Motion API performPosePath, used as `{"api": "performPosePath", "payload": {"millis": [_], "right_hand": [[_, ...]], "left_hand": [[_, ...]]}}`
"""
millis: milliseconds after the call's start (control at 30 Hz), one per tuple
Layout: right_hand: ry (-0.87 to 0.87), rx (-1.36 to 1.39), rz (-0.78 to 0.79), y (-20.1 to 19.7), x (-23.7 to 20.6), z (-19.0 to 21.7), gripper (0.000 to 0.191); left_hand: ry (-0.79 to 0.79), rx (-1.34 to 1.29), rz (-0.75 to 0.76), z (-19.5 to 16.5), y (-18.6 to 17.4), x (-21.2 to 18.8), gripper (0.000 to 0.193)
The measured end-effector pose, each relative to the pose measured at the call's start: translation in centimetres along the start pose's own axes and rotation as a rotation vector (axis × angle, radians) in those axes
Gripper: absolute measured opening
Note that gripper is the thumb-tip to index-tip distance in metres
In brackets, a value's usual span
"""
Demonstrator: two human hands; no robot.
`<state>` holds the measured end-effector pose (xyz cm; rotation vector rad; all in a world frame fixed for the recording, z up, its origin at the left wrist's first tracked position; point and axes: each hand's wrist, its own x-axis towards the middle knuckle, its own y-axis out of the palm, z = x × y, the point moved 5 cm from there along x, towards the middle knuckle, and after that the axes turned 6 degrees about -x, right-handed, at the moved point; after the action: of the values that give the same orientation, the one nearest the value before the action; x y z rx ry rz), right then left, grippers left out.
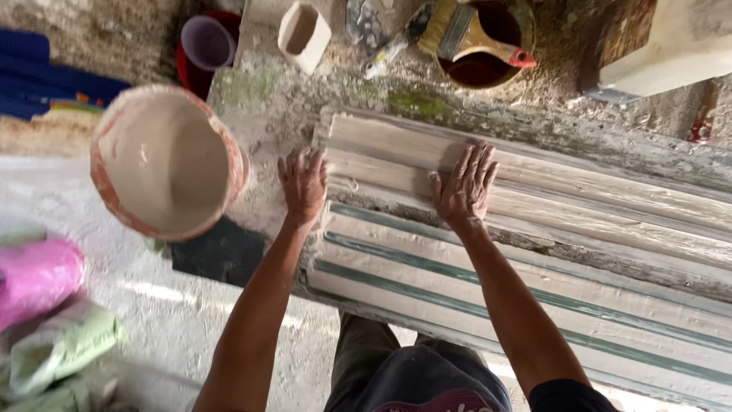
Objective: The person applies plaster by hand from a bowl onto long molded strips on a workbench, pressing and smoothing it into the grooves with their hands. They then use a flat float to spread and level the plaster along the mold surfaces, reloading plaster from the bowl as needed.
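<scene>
Pressing flat, both palms spread wide on the long ribbed plaster moulding (534,229) lying across the workbench (267,99) — left hand (303,185) at its end, right hand (465,185) further along; even, steady pressure seems best — nothing gripped.

Both hands lie flat, fingers spread, on a long white mould (534,252) on the desk (267,99): left hand (303,185) at its end, right hand (463,185) further along. A plaster-coated bowl (164,160) stands just beside the left hand.

Plaster workshop: plaster-caked bucket (164,160), moulding strips (549,252), rough bench (290,99).
</scene>
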<state>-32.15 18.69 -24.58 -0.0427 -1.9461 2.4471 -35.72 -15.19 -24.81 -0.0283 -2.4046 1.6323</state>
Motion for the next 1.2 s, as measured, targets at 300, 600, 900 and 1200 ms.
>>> {"api": "performPosePath", "payload": {"millis": [300,600,900,1200], "right_hand": [[0.100,-0.056,0.113,3.3,3.6,12.2,0.090],[0.013,0.116,0.226,5.6,9.5,28.8,0.088],[-0.174,0.088,0.122,-0.5,5.9,26.7,0.075],[-0.120,0.022,0.550,-2.7,1.3,22.1,0.038]], "left_hand": [[0.072,-0.178,-0.139,2.1,-4.4,-2.6,0.048],[0.022,-0.343,-0.055,4.2,-10.3,-8.5,0.046],[-0.030,-0.526,-0.022,4.6,-14.4,-11.6,0.046],[0.004,-0.802,-0.239,-0.9,-20.4,-8.0,0.033]]}}
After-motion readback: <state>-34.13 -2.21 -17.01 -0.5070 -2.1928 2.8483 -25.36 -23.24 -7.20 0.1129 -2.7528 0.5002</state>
